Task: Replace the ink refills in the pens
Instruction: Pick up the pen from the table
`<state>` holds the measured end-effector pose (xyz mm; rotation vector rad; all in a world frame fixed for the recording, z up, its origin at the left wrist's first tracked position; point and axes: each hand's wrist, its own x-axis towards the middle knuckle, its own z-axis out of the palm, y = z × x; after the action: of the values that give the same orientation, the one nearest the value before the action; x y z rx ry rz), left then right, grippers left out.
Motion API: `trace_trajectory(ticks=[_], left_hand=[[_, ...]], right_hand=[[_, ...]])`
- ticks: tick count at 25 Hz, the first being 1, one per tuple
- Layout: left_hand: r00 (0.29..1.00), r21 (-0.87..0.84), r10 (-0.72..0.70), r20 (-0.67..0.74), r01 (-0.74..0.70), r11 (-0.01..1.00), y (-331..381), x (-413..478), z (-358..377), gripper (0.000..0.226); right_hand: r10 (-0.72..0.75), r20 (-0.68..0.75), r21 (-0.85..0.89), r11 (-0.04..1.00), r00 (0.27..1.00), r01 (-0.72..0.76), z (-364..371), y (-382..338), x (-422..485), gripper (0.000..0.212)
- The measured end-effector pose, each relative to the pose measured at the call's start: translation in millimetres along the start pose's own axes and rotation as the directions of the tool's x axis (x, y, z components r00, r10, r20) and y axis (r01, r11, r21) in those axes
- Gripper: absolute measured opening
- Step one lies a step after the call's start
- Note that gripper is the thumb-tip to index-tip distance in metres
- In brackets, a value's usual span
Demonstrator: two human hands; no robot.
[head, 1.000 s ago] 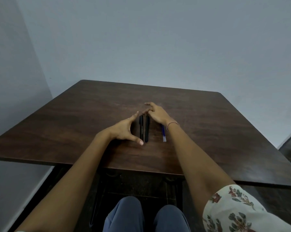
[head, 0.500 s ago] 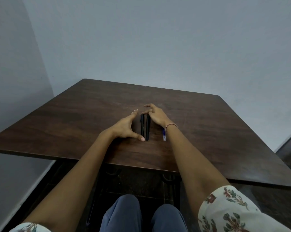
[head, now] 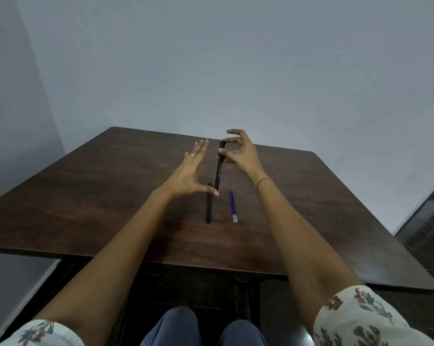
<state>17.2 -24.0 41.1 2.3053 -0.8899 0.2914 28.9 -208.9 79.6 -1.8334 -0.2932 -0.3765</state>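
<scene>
My right hand (head: 241,153) pinches the far end of a black pen (head: 219,171) and holds it tilted above the dark wooden table (head: 111,196). My left hand (head: 189,176) hovers just left of that pen with fingers spread, its thumb near the pen's lower end, holding nothing. A second black pen (head: 209,208) lies flat on the table, partly hidden under my left thumb. To its right lie blue ink refills (head: 233,206), side by side and pointing away from me.
The table's near edge (head: 186,264) runs across the lower view, with my knees (head: 201,328) below it. Grey walls stand behind and to the left. Dark floor shows at the far right.
My right hand has lifted one black pen off the table by its far end. My left hand has risen and opened beside it. The other pen and the refills stayed put.
</scene>
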Motion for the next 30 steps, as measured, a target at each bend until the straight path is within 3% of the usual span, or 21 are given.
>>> trace_trajectory(ticks=[3, 5, 9, 14, 16, 23, 30], left_hand=[[0.997, -0.055, 0.074, -0.023, -0.075, 0.996, 5, 17, 1, 0.130], [0.992, -0.264, -0.029, -0.121, -0.004, 0.964, 10, 29, 4, 0.116], [0.941, -0.604, -0.266, -0.210, 0.089, 0.792, 16, 53, 21, 0.076], [0.930, -0.858, -0.319, -0.181, 0.009, 0.514, 5, 72, 37, 0.026], [0.935, -0.903, -0.305, -0.179, -0.033, 0.429, -3, 74, 42, 0.019], [0.910, -0.940, -0.363, -0.199, -0.073, 0.333, -16, 71, 43, 0.012], [0.874, -0.952, -0.427, -0.232, -0.114, 0.284, -15, 69, 36, 0.011]], right_hand=[[-0.035, -0.070, 0.112, 0.993, 0.997, 0.043, -11, 2, 4, 0.059], [-0.023, -0.105, 0.194, 0.980, 0.994, 0.043, -16, 5, 7, 0.064], [0.030, -0.174, 0.300, 0.954, 0.984, 0.024, -10, 15, 11, 0.057], [0.061, -0.169, 0.381, 0.925, 0.984, 0.008, 5, 26, 12, 0.042], [0.063, -0.153, 0.400, 0.916, 0.986, 0.004, 9, 31, 12, 0.037], [0.072, -0.097, 0.497, 0.867, 0.993, -0.015, 18, 44, 6, 0.019], [0.049, -0.017, 0.388, 0.921, 0.999, -0.039, 18, 51, 4, 0.013]])
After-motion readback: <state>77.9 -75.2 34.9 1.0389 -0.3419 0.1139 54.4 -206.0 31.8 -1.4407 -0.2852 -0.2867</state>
